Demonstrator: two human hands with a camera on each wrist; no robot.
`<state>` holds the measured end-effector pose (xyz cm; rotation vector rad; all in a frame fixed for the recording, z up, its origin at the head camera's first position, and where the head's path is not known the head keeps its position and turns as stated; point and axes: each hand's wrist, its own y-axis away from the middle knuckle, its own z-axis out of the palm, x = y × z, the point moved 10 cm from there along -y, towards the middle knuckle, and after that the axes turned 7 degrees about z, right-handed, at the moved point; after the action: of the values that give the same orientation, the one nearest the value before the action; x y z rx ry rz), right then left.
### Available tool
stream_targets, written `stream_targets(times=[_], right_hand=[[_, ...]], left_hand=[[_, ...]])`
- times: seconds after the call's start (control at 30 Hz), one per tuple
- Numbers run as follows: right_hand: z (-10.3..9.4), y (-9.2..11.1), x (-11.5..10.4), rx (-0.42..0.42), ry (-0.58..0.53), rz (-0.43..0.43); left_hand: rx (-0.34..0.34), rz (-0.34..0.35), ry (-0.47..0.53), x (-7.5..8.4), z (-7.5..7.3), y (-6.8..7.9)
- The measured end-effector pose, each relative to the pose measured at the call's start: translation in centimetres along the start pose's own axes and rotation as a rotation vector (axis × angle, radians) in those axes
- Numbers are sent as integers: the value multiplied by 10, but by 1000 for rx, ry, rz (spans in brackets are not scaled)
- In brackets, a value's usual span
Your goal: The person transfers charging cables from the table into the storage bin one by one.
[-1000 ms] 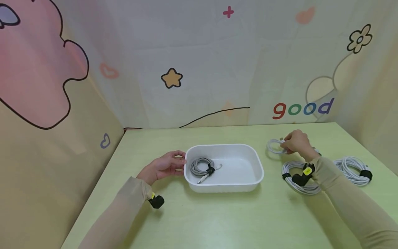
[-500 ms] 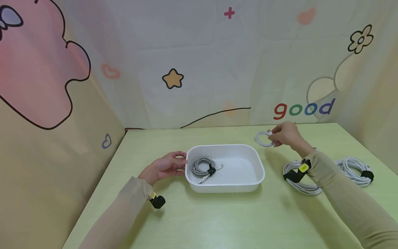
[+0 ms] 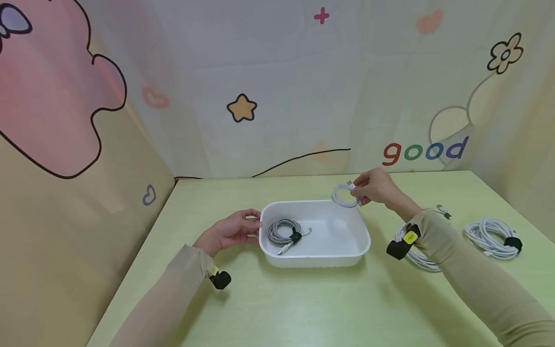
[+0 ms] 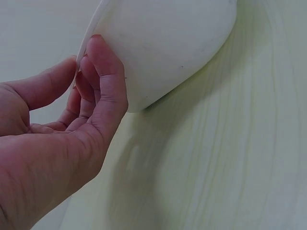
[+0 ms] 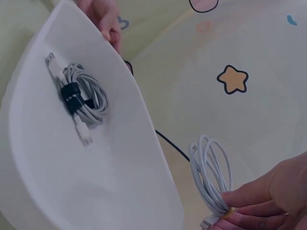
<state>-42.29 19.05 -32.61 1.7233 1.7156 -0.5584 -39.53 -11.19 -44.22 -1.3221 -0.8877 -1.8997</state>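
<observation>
My left hand (image 3: 231,232) grips the left rim of a white plastic tub (image 3: 334,261). In the left wrist view, the thumb lies on one side of the rim and the fingers bend against the outer wall. My right hand (image 3: 378,187) pinches a small coiled white USB cable (image 3: 335,197) between thumb and fingers, above the tub's back right rim. Its loops and a plug show in the right wrist view, beside the tub. Inside the tub, on the left, lies a grey coiled cable (image 3: 277,234) fastened with a black strap.
On the table (image 3: 303,308), to the right, rests a coiled white cable (image 3: 418,260), partly hidden by my right wrist. Farther right is another coiled white cable (image 3: 487,236) with a black strap. A printed curtain (image 3: 286,96) hangs behind the table.
My right hand has lifted the small white cable off the table and carried it left to the tub's back right rim. The left hand has stayed on the tub.
</observation>
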Motion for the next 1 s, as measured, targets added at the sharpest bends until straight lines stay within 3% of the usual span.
stream_targets(times=[0.5, 1.0], right_hand=[[50, 1, -17, -72, 44, -28], [76, -3, -26, -113, 38, -39]], left_hand=[[-13, 6, -10, 0, 1, 0], [-3, -2, -16, 0, 0, -2]])
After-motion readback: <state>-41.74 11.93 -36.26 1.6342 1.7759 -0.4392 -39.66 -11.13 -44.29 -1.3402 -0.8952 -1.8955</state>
